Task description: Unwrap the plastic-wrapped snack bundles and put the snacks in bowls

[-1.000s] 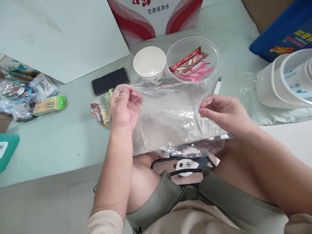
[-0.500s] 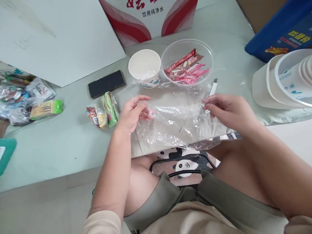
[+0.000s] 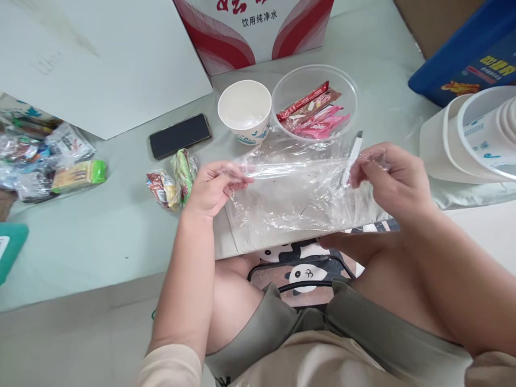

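A thin, crinkled sheet of clear plastic film (image 3: 286,199) lies at the table's front edge, its upper edge pulled taut between my hands. My left hand (image 3: 215,185) pinches the left end of that edge. With thumb and fingers together, my right hand (image 3: 389,172) grips the right end. A white-handled utility knife (image 3: 353,153) lies just left of my right hand, partly under or beside the film. Behind the film stand a paper cup (image 3: 245,110) and a clear round plastic bowl (image 3: 350,110) holding several red, brown and pink wrapped snack sticks (image 3: 312,113).
A phone (image 3: 179,135) and small packaged snacks (image 3: 163,189) lie left of my left hand. More packets (image 3: 76,176) sit at far left before a white box (image 3: 121,59). White tubs (image 3: 441,137) with paper cups and a blue container (image 3: 463,59) stand right.
Both hands have closed on the film's upper edge and stretched it straight between them. My right hand has shifted slightly right; my left fingers have come together.
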Demonstrator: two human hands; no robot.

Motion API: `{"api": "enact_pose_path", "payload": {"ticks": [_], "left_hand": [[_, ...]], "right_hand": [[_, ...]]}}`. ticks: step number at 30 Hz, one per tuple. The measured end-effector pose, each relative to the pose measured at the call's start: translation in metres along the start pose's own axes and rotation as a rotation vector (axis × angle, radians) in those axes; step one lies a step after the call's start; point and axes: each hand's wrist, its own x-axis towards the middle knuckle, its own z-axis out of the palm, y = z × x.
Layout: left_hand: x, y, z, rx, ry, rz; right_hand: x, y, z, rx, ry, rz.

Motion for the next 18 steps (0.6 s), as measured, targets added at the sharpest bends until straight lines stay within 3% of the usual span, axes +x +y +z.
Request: {"api": "enact_pose_path", "payload": {"ticks": [2, 4, 9, 13, 18], "left_hand": [[0.000, -0.003, -0.006, 0.057, -0.047, -0.049], [0.000, -0.005, -0.011, 0.093, -0.115, -0.095], [-0.003, -0.001, -0.016, 0.043, -0.174, -0.014], [-0.005, 0.003, -0.018, 0.065, -0.178, 0.042], [-0.002, 0.000, -0.027, 0.235, -0.202, 0.107]], "right_hand": [[0.001, 0.000, -0.001, 0.007, -0.053, 0.117], [0.002, 0.001, -0.002, 0.086, -0.066, 0.141], [0.007, 0.006, -0.009, 0.314, -0.109, 0.002], [0.009, 0.008, -0.017, 0.305, -0.199, -0.073], [0.014, 0.010, -0.020, 0.103, -0.147, -0.061]]}}
